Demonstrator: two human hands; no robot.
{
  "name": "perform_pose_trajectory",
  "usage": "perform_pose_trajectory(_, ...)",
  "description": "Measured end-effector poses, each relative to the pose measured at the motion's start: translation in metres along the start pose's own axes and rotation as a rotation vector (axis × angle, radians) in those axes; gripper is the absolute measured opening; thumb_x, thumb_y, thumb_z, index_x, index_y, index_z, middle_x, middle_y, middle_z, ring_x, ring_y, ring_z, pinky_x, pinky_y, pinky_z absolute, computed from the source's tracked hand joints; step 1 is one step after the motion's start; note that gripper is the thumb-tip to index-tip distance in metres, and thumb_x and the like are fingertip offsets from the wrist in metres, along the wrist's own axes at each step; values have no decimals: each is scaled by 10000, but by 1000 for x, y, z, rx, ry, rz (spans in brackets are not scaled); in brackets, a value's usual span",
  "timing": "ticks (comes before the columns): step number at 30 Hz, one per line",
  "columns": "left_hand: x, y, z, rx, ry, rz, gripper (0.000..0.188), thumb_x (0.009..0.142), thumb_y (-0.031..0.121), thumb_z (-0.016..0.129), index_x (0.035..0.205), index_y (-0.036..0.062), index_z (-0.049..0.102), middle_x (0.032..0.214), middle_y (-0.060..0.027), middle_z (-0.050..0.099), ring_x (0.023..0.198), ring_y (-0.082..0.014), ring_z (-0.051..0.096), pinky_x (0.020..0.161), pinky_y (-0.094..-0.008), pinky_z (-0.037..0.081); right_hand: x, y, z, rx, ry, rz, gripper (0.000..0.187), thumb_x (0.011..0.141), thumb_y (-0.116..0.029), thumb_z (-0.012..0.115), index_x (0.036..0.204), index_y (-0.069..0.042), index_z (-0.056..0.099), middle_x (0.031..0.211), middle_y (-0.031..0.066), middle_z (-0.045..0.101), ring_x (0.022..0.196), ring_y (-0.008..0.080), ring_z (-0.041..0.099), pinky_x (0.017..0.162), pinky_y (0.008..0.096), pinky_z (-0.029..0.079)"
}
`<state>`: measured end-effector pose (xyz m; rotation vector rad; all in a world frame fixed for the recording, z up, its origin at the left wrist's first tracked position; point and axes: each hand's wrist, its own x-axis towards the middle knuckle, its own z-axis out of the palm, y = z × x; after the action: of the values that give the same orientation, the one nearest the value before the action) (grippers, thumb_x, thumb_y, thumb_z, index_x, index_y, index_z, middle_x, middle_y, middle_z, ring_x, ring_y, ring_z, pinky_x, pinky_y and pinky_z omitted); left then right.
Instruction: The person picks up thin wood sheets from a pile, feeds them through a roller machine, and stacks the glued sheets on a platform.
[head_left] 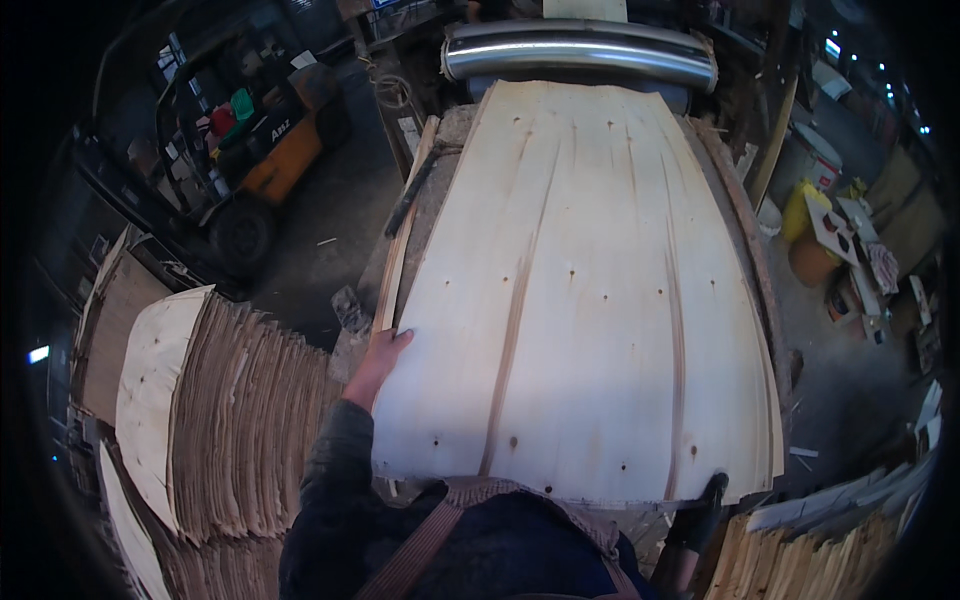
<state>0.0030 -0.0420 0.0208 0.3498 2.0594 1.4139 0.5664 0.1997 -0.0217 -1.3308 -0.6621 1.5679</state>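
A large pale wood veneer sheet point(590, 330), with knots and two brown streaks, lies lengthwise before me on a long table. Its far end reaches the shiny metal roller point(580, 55). My left hand point(378, 366) is bare and closed on the sheet's left edge, thumb on top, the other fingers mostly hidden. At the near right corner my right hand point(708, 496), dark and apparently gloved, grips the near edge with its thumb on top; its other fingers are out of sight below. More layers show along the right edge, so other sheets seem to lie underneath.
Tall stacks of veneer point(240, 420) stand close at my left, and another stack point(810, 555) is at the lower right. A dark bar point(410, 195) lies along the table's left side. An orange forklift point(275, 175) is parked far left. Buckets and scraps point(850, 240) lie at right.
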Motion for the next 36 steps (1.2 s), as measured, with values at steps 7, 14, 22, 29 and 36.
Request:
perform_pose_trajectory(7,10,19,21,101,40,-127,485,871,340,542,1155,-53,516,1009,-158,606,909,-237,583,784,-345,449,30,17,15,-188,-29,-73,555,929,-325,456,1336,30,328,1398,148,333,1262,223,360,1049,354,287)
perform_pose_trajectory(14,-22,44,8,586,85,220,556,821,250,586,1292,25,393,1194,-259,485,1121,-387,467,949,-407,376,-18,-55,21,-209,120,-135,568,780,-269,663,1242,-22,446,1302,182,432,1211,334,417,1017,445,325)
perform_pose_trajectory(22,-34,4,64,1128,422,419,560,822,361,557,1283,72,425,1382,-212,281,1287,-360,262,1007,-532,235,8,-45,125,-1411,-4,-1199,501,876,-414,524,1166,-5,519,1274,161,441,1173,292,421,929,382,389)
perform_pose_trajectory(29,-29,3,79,1116,388,358,523,848,324,525,1295,80,408,1408,-206,240,1286,-369,254,983,-519,249,-15,-21,165,-1729,43,-1418,321,891,-286,563,1094,-38,562,1178,120,556,1126,287,512,963,439,353)
perform_pose_trajectory(36,-10,2,72,1042,361,322,542,847,328,530,1309,77,398,1417,-211,223,1289,-376,245,994,-526,233,-3,-14,190,-1695,-86,-1440,240,872,-135,570,1043,29,535,1065,221,545,1005,386,532,845,498,446)
